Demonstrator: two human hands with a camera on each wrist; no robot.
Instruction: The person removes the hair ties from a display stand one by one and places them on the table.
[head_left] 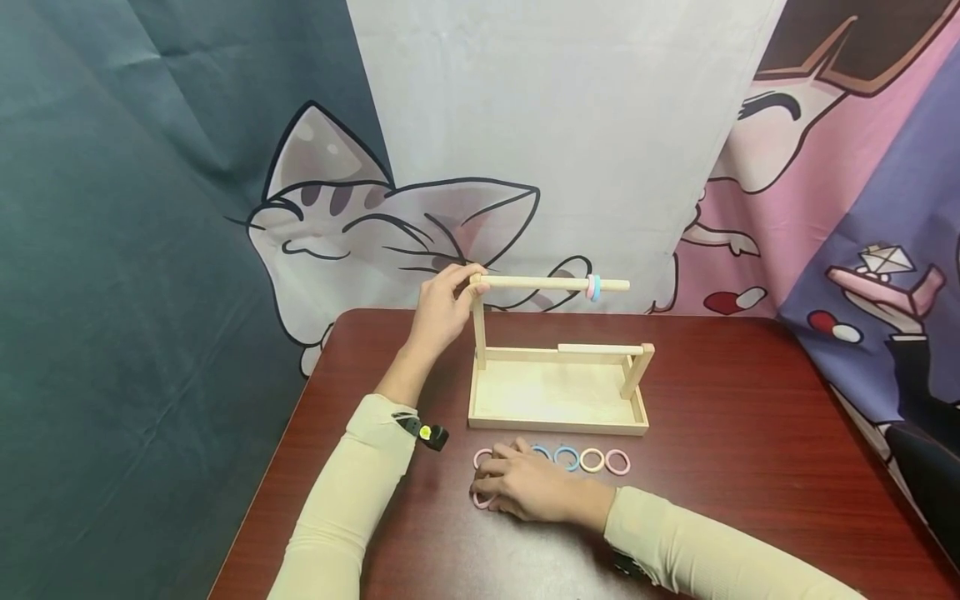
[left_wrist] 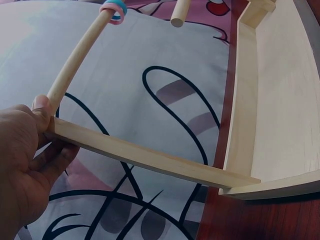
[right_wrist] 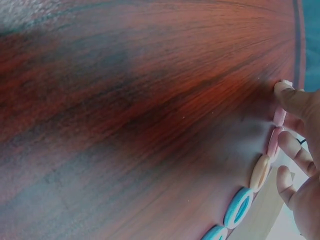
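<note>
My left hand (head_left: 444, 308) grips the top corner of a wooden stand, where an upright post (head_left: 479, 333) meets a horizontal rod (head_left: 532, 282). Thumb and fingers wrap that corner in the left wrist view. A pink ring and a blue ring (head_left: 596, 288) hang side by side near the rod's free end. Low over the table, my right hand (head_left: 536, 482) pinches a pink ring (head_left: 482, 501) at its fingertips and hides part of the ring row. Other rings show around it: pink (head_left: 618, 462), cream (head_left: 592, 460) and blue (head_left: 566, 457).
The stand's shallow wooden tray (head_left: 558, 428) sits on the reddish-brown table (head_left: 712, 400), behind the rings. A shorter rod (head_left: 600, 349) on a second post (head_left: 637, 372) stands at its right end. A cartoon-printed curtain (head_left: 570, 125) hangs behind the table.
</note>
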